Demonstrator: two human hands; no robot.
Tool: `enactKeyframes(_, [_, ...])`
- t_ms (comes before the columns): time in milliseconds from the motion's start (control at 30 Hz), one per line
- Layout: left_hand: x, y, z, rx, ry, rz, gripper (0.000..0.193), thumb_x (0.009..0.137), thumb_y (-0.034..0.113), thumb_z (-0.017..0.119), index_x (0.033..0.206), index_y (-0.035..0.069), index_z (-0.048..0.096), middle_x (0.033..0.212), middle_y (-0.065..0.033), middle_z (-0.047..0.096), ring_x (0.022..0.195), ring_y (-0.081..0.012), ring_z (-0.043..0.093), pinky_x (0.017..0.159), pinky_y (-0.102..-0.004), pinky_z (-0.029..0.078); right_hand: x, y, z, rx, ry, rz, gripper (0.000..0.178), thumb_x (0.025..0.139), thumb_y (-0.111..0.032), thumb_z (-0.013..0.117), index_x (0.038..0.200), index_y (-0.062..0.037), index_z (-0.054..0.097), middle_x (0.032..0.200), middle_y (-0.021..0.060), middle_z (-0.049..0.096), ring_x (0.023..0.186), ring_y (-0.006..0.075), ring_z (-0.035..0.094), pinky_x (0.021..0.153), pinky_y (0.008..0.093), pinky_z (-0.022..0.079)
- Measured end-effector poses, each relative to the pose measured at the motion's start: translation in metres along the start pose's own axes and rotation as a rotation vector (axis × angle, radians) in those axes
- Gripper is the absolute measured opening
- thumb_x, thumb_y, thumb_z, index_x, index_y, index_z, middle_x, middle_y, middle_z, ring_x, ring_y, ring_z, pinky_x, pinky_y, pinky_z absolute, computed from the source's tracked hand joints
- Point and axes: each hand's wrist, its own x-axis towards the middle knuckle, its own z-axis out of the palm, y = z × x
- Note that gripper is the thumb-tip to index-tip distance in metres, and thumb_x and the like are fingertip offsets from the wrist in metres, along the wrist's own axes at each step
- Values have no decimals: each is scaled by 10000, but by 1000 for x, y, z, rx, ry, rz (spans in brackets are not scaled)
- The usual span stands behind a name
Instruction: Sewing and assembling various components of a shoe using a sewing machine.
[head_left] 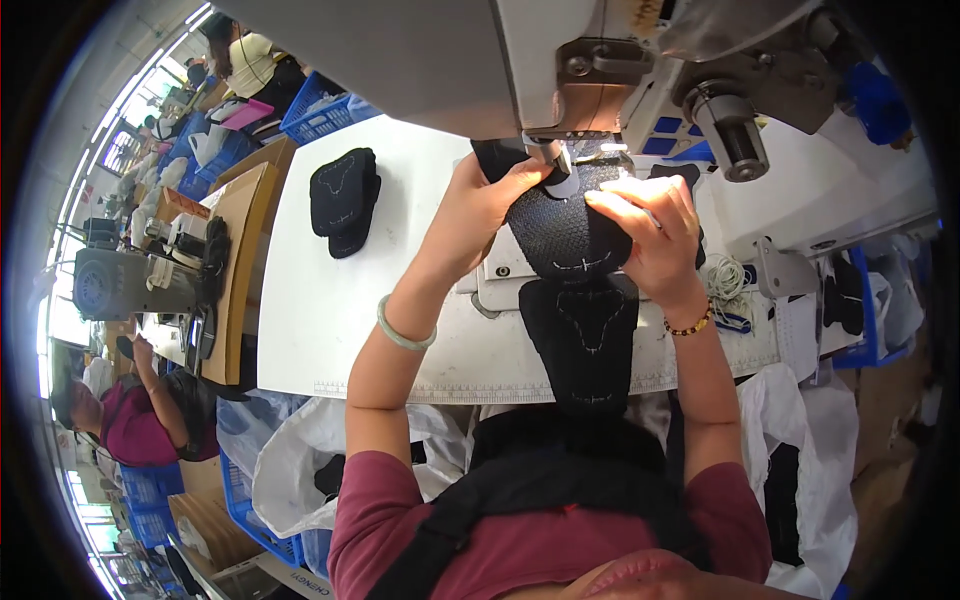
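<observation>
A black textured fabric piece with a pale stitched mark lies beneath the head of a sewing machine. My left hand grips its left edge, thumb on top close to the presser foot. On the opposite side, my right hand has its fingers bent onto the right edge, thumb mostly hidden. A second black piece, with white stitched outlines, lies just nearer to me and hangs over the table's front edge. More black material shows behind my right hand.
Stacked black pieces rest on the white table at left. Coiled pale cord lies at right. White sacks hang below the front edge. Farther left are another machine, blue crates and a person in a purple top.
</observation>
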Motion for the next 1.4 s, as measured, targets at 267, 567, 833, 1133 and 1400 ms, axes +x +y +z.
enactKeyframes(267, [-3, 13, -2, -31, -77, -100, 252, 865, 70, 624, 1084, -52, 597, 1033, -102, 633, 892, -129, 619, 792, -254, 519, 2, -1, -5, 15, -25, 8, 453, 591, 11, 619, 1007, -159, 672, 978, -22, 586, 799, 177, 557, 711, 323, 395])
enactKeyframes(567, [-4, 20, 1, 8, -18, -173, 230, 876, 64, 596, 1073, -56, 594, 1040, -95, 625, 880, -116, 610, 764, -247, 520, 18, -3, -18, -147, -128, -65, 374, 685, -106, 644, 1032, -224, 719, 906, -52, 552, 716, 132, 472, 681, 296, 339])
enactKeyframes(833, [-1, 11, -2, -11, -62, -106, 211, 875, 29, 579, 1062, -70, 585, 1063, -107, 618, 921, -134, 609, 800, -257, 509, 16, -1, -18, -159, -136, -87, 427, 674, -80, 641, 1053, -267, 700, 901, -46, 496, 696, 124, 498, 674, 295, 385])
enactKeyframes(1133, [-1, 7, -3, -78, -28, -105, 189, 864, 5, 579, 1045, -43, 596, 961, -93, 644, 845, -136, 635, 738, -254, 531, 16, 0, -15, -96, -111, -66, 376, 711, -60, 622, 1039, -220, 715, 926, -39, 538, 658, 129, 460, 673, 307, 336])
enactKeyframes(1400, [-2, 12, -2, -38, -69, -94, 194, 875, 22, 583, 1049, -63, 589, 1001, -97, 627, 878, -125, 612, 777, -246, 511, 14, 0, -13, -96, -113, -48, 393, 705, -65, 621, 1048, -234, 709, 925, -42, 529, 664, 125, 462, 673, 304, 338])
